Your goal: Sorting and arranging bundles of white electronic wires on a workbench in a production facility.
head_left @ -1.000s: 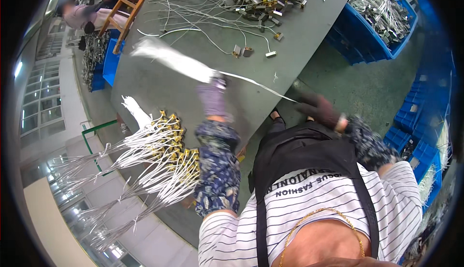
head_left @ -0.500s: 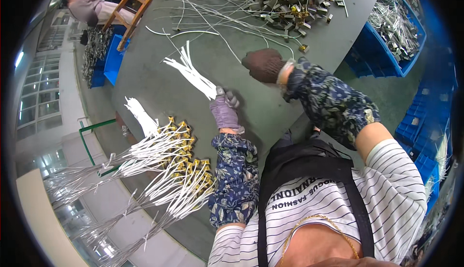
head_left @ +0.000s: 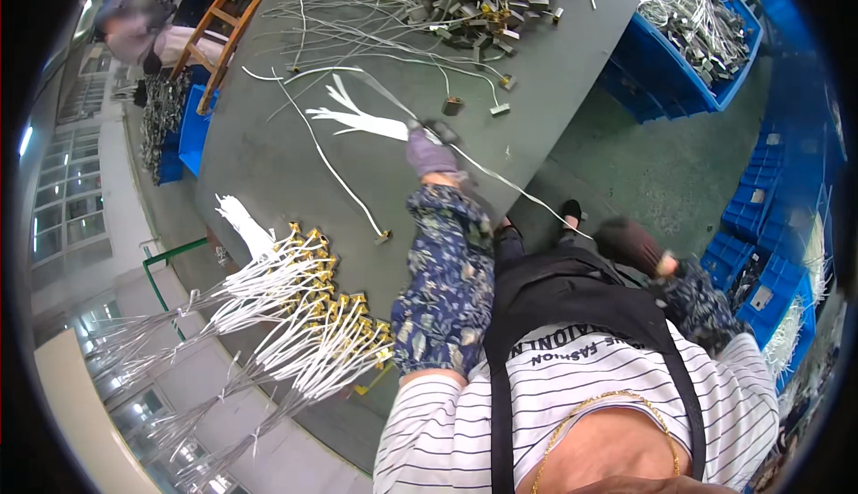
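Observation:
My left hand (head_left: 433, 150), in a purple-grey glove, is closed around a bundle of thin white sleeves (head_left: 362, 122) above the grey table (head_left: 268, 150). The sleeves fan out to the left of my fist. A thin white wire (head_left: 514, 186) runs from that fist, past the table edge, to my right hand (head_left: 630, 244). That hand wears a dark brown glove, appears closed on the wire's end, and is blurred by motion. Another white wire (head_left: 332, 168) with a small brass-coloured end lies left of my left forearm. Beyond my hands is a heap of small metal boxes with wires (head_left: 483, 2).
Bundles of white-sleeved wires with brass ends (head_left: 286, 293) lie along the near left. A blue crate (head_left: 639, 74) of wired parts stands at the far right, with more blue crates (head_left: 746, 194) nearer. At the far left are a wooden frame (head_left: 223, 38) and another person (head_left: 134, 33).
My right hand has swung from above the table to the lower right, past the edge, with the wire stretched behind it. My left hand has moved slightly farther and right with the sleeves.

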Demonstrator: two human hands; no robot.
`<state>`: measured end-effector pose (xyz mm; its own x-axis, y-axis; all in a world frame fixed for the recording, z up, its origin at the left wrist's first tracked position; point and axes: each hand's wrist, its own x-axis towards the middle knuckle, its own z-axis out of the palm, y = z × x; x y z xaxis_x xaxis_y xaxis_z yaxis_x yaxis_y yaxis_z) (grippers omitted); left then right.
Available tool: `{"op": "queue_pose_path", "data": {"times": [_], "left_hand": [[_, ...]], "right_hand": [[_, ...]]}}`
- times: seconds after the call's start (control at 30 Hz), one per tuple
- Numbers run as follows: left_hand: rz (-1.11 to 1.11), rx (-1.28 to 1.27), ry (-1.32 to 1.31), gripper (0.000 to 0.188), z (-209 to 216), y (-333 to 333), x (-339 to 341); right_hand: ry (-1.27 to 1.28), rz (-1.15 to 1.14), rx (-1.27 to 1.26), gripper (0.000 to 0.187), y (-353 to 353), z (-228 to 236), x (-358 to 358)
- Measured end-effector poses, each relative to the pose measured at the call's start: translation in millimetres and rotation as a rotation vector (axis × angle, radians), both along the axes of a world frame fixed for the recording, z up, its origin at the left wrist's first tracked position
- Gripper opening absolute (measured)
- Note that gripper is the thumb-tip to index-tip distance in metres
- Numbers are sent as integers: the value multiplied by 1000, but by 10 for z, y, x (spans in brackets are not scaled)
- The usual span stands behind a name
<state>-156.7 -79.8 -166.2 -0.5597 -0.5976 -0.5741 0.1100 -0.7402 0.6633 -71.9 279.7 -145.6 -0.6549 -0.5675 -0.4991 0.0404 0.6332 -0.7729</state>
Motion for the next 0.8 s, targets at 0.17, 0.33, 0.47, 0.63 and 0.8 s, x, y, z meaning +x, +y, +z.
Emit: {"op": "queue_pose_path", "data": {"times": [0.17,0.33,0.47,0.63,0.8], "left_hand": [[-41,-176,159,25,91,-644,-83],[-47,-307,232,18,719,-752,-174],[-26,-378,151,16,922,-800,-125],[-242,-430,-23,21,524,-430,234],[-273,-446,-158,21,395,58,476]], "right_hand": [[-459,-291,244,23,978,-49,387],[-403,-412,159,30,1051,-95,425],[-336,-341,119,32,1038,-74,355],[-190,-187,33,32,892,-13,315],[-237,-86,111,28,1099,-291,414]]}}
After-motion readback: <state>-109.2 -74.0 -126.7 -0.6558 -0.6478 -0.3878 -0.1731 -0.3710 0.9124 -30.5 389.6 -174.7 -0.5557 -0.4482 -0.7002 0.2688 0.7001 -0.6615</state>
